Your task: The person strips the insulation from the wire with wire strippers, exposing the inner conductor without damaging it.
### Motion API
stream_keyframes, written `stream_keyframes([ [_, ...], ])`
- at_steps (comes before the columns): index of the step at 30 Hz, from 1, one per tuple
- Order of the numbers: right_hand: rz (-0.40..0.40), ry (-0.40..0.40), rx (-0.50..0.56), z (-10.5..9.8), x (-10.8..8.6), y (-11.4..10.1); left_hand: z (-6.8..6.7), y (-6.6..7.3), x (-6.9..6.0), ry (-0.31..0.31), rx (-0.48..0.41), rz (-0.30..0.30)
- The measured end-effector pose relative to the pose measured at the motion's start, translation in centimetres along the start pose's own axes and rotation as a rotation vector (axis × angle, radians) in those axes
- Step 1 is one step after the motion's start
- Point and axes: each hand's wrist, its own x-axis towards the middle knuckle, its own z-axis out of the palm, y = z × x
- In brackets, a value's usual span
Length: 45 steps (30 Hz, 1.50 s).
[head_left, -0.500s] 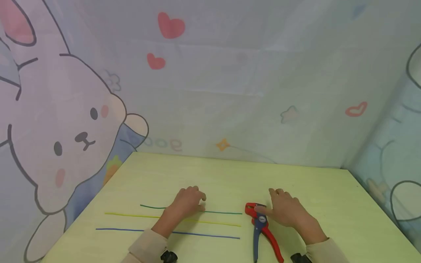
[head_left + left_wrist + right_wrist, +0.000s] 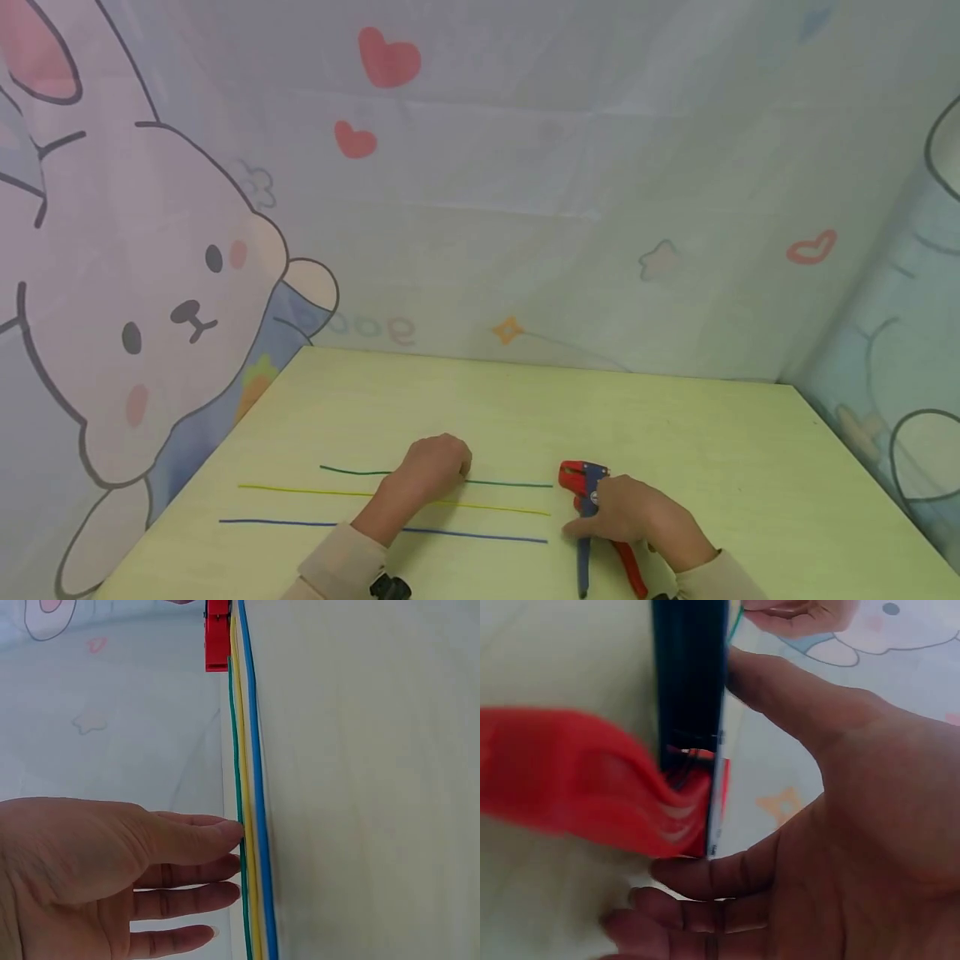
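Observation:
My left hand (image 2: 433, 468) is down at the green wire (image 2: 517, 484), and in the left wrist view its thumb and index fingertip pinch that wire. A yellow wire (image 2: 300, 491) and a blue wire (image 2: 277, 523) lie nearer me, roughly parallel, under the left forearm. Over the red-and-blue wire stripper (image 2: 573, 478), my right hand (image 2: 643, 512) spreads its thumb and fingers to either side of the tool. The right wrist view shows the thumb by the blue handle (image 2: 690, 667) and the fingers beside the head, not curled round it. The red handle (image 2: 555, 780) sticks out to the side.
All of this lies on a pale yellow table (image 2: 720, 450). A printed cloth backdrop (image 2: 480, 225) with a rabbit and hearts rises behind the table's far edge and continues along the sides.
My left fingers have come down and closed at the green wire. My right hand has moved toward me, from the stripper's head to its handles.

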Motion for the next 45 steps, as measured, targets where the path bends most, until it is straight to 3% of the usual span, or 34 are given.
stream_keyframes([
  [6, 0.040, 0.000, 0.027, 0.3, 0.6, 0.1, 0.3, -0.2, 0.1, 0.025, 0.012, 0.021],
  [14, -0.031, 0.069, 0.035, 0.6, 1.2, 0.8, -0.1, -0.4, -0.1, 0.043, 0.134, 0.077],
  [22, -0.018, 0.167, 0.267, 0.6, 2.3, 1.7, -0.3, -0.6, 0.0, 0.058, 0.115, 0.076],
  [27, -0.015, 0.183, 0.431, 0.0, 2.6, 1.8, -0.7, -0.4, 0.0, 0.019, 0.026, 0.058],
  [30, -0.010, 0.150, 0.544, -0.2, 2.7, 2.1, -1.0, -0.4, -0.1, -0.006, -0.025, 0.034],
  [33, -0.056, 0.106, 0.688, -0.4, 3.1, 2.5, -1.2, -0.5, 0.0, 0.002, -0.048, 0.015],
  [39, -0.203, 0.000, 1.002, -0.3, 4.2, 3.4, -1.5, -0.7, 0.3, 0.123, -0.070, 0.037],
  [45, -0.336, -0.208, 1.276, -0.1, 4.4, 3.7, -1.5, -0.8, 0.3, 0.229, -0.078, 0.041],
])
